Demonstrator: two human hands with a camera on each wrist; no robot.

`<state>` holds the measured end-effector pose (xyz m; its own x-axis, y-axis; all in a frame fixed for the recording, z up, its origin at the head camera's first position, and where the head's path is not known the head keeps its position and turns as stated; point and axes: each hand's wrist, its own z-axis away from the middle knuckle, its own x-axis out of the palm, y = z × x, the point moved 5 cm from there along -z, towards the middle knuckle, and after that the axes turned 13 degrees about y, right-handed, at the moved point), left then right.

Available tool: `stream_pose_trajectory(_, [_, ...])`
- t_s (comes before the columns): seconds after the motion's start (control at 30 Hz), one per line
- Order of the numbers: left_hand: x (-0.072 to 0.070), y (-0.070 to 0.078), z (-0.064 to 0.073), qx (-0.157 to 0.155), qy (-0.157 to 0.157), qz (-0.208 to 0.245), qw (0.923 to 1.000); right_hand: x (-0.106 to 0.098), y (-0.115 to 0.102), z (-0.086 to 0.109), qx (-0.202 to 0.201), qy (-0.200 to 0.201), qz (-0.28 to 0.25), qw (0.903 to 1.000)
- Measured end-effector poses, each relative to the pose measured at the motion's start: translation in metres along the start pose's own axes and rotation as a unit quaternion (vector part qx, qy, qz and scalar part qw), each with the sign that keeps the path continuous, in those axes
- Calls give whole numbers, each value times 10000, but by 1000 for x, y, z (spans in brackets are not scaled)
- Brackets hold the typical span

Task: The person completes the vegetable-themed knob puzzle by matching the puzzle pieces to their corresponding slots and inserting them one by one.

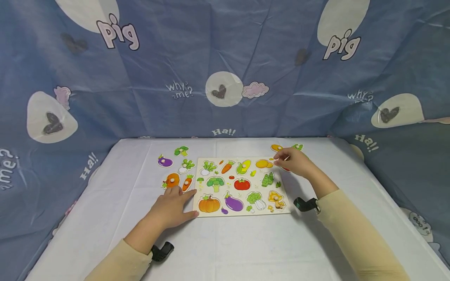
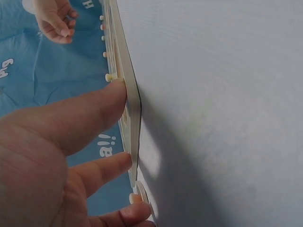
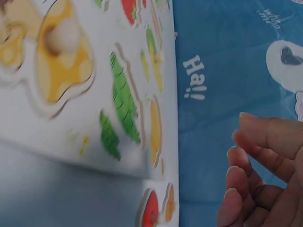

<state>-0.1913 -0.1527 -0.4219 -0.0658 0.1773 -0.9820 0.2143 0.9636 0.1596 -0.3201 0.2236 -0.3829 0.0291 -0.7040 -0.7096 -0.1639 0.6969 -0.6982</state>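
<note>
A white vegetable puzzle board (image 1: 258, 185) lies on the table, with a knobbed mushroom piece (image 3: 64, 52) on it. My left hand (image 1: 172, 207) is at its left side, fingers spread; the thumb (image 2: 106, 101) and a finger touch the edge. Another finger reaches a loose knobbed piece (image 2: 137, 196) beside the corner. Over the board's far right corner hovers my right hand (image 1: 293, 160), fingers loosely bent and holding nothing. Nearest it are the board's yellow potato picture (image 1: 263, 163), a loose red piece (image 3: 150, 210) and a loose yellow-orange piece (image 3: 169, 203). The right hand partly hides the red piece in the head view.
Left of the board lie loose eggplant (image 1: 165, 161), broccoli (image 1: 181, 151), radish (image 1: 186, 166), pumpkin (image 1: 171, 180) and carrot (image 1: 187, 182) pieces. A green-topped piece (image 1: 297, 147) lies behind the right hand. White cloth (image 1: 239, 249) covers the table; a blue printed curtain (image 1: 281, 113) hangs behind.
</note>
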Motion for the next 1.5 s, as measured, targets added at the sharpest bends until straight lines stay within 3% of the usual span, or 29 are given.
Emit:
stream_pose_trajectory(0.57, [-1,1,0,41,38,9,10000,-18,41,-2,158,462,-44,9988])
stream_pose_trajectory(1.27, [1,-1,0,-16,-2,33,10000,-2,79,-22,886,417,82,9952])
stream_pose_trajectory(1.5, [0,0,1,-29,-4,53,10000,1,85,-26,925,382,205,9948])
